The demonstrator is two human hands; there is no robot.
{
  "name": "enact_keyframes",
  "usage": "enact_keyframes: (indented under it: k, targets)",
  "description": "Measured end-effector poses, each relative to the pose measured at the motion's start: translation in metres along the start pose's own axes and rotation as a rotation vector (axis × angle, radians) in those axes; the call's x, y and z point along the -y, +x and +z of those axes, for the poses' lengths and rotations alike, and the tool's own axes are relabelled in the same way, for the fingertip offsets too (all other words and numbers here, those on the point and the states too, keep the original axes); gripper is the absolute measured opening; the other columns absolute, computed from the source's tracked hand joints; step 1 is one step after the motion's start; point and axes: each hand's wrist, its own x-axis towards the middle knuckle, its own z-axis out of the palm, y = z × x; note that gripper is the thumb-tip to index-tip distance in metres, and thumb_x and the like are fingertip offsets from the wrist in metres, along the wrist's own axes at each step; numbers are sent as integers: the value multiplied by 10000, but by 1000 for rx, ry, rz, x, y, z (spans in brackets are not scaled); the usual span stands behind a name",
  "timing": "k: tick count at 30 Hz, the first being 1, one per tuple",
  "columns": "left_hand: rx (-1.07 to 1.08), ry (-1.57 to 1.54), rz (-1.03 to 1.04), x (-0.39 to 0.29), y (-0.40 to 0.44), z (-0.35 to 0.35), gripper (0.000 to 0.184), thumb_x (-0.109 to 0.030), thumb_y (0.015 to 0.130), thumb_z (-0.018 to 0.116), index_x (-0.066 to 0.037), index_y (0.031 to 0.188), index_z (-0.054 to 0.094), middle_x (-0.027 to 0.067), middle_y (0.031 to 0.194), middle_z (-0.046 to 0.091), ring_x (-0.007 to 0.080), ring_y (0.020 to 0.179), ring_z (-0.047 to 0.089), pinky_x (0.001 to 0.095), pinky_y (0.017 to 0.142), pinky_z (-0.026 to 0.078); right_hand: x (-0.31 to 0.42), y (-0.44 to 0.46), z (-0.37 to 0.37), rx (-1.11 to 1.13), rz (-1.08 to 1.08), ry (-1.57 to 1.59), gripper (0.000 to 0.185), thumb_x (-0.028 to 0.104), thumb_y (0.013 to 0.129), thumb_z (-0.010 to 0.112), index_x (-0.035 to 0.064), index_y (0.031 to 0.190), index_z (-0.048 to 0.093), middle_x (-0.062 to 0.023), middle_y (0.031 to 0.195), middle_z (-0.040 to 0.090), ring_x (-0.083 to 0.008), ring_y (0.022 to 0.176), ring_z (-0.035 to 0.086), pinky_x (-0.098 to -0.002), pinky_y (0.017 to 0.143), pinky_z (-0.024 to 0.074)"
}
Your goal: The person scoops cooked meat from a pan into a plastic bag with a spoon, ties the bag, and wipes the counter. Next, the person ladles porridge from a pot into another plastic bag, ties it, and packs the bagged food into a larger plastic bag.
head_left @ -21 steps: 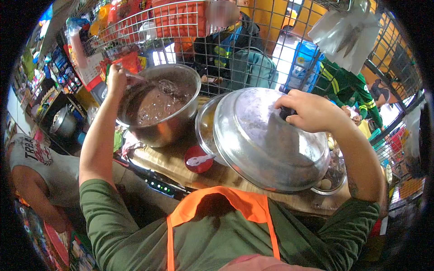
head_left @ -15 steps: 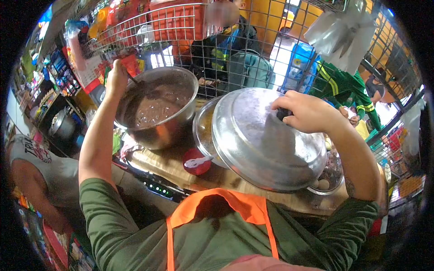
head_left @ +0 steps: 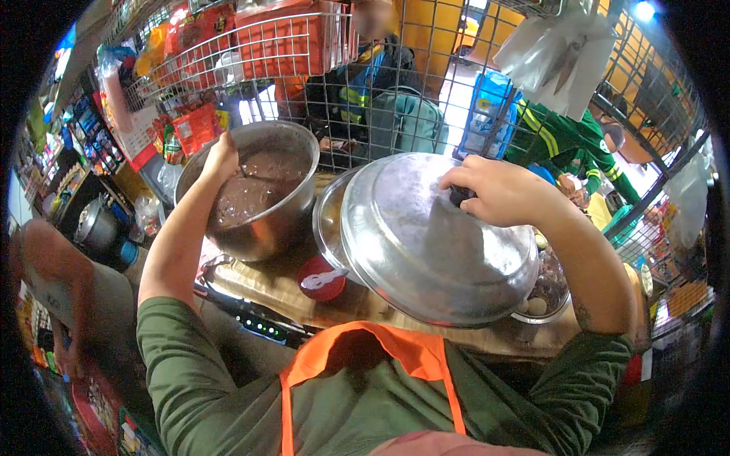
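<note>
My left hand (head_left: pixel 222 161) is closed on the handle of a ladle, whose lower part dips into thick brown food (head_left: pixel 255 186) in a large metal pot (head_left: pixel 262 242). With its fingers on the black knob, my right hand (head_left: pixel 487 191) holds a big, tilted metal lid (head_left: pixel 433 251). Behind the lid's left edge shows part of a metal basin (head_left: pixel 328 220). A red bowl (head_left: pixel 321 279) with a white spoon (head_left: pixel 327 278) sits on the counter between pot and lid. At the lid's right is a bowl of dark food (head_left: pixel 549 285) with pale round pieces.
A wire grille (head_left: pixel 426 76) stands behind the counter (head_left: pixel 350 310), with people beyond it. A wire basket (head_left: pixel 281 49) and plastic bags (head_left: pixel 559 57) hang above. Another person (head_left: pixel 84 296) is at the left. Green lights glow on a black device (head_left: pixel 262 328) below the counter.
My left hand has moved down and right toward the pot, lowering the ladle into the food. My right hand still holds the lid. The person at the left has shifted, and the view has turned slightly.
</note>
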Motion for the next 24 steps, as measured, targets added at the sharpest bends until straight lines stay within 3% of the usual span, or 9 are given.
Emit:
enact_keyframes:
  k: [5,8,13,18,20,22,24]
  targets:
    - [110,-92,66,-6,-6,3,249,-182,909,388,32,1035,399,202,677,586,239,481,596,352,414,477,1,3,1,-2,-35,-11,363,141,767,587,134,1127,535,-125,981,525,-306,957,537,-374,836,435]
    - [227,-171,109,-10,-16,3,218,-177,899,416,23,986,414,186,656,577,232,485,599,348,423,484,0,5,0,7,-58,6,360,153,780,597,129,1134,534,-165,1004,535,-334,963,547,-401,830,441]
    - [347,25,171,-30,-50,-24,172,-172,893,444,-1,899,445,142,626,560,233,500,578,350,470,456,2,12,0,-25,-105,-6,360,156,778,595,132,1133,539,-163,1006,535,-333,962,544,-403,824,444]
    - [239,32,318,-16,-90,-44,127,-165,888,470,-42,907,444,148,596,528,254,542,548,388,533,429,4,23,1,-60,-154,-20,362,169,781,595,138,1138,540,-159,1011,535,-334,970,540,-401,822,444]
    - [162,202,403,-25,-115,-56,119,-162,881,482,-51,909,451,200,646,545,371,603,556,418,574,434,10,25,-3,-78,-114,4,360,171,783,591,140,1138,541,-168,1002,540,-341,960,545,-408,818,446]
    - [-49,306,512,-18,-128,-59,109,-165,872,488,-68,914,462,225,683,568,422,670,566,464,582,434,12,31,-6,-78,-118,-4,352,165,782,590,130,1129,539,-150,990,536,-326,957,541,-398,824,439]
    - [-154,309,445,-9,-132,-62,116,-174,868,493,-72,915,465,231,696,572,435,691,563,481,585,432,13,38,-9,-72,-126,-14,345,159,781,589,121,1120,536,-132,979,532,-311,954,537,-389,831,432]
